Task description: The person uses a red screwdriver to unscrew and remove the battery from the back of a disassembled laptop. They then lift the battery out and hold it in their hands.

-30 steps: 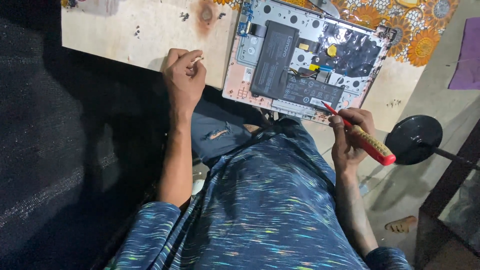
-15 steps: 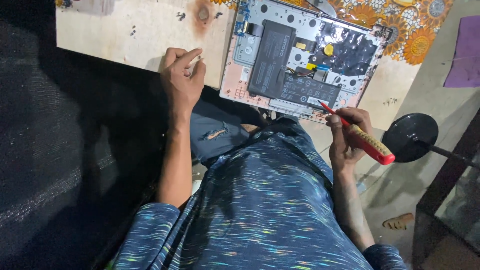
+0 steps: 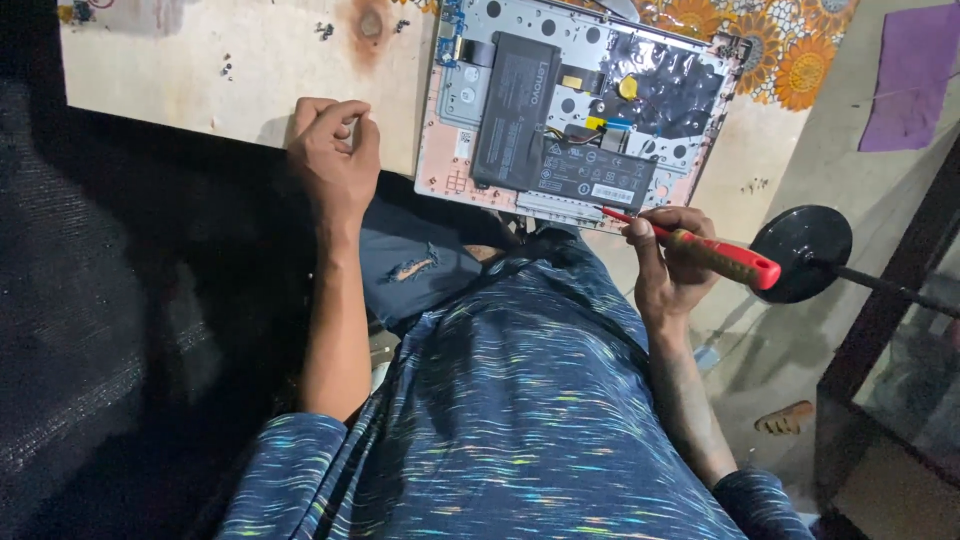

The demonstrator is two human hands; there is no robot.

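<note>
Right hand (image 3: pixel 668 268) grasping red screwdriver (image 3: pixel 715 256), tip at near edge of opened laptop (image 3: pixel 580 110) on bench (image 3: pixel 250 70). Left hand (image 3: pixel 330 160) clenched at bench's near edge, left of laptop.

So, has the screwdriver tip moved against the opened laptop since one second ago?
Yes, slightly. The screwdriver in the right hand has shifted left along the near edge of the opened laptop, its tip now at that edge.
</note>
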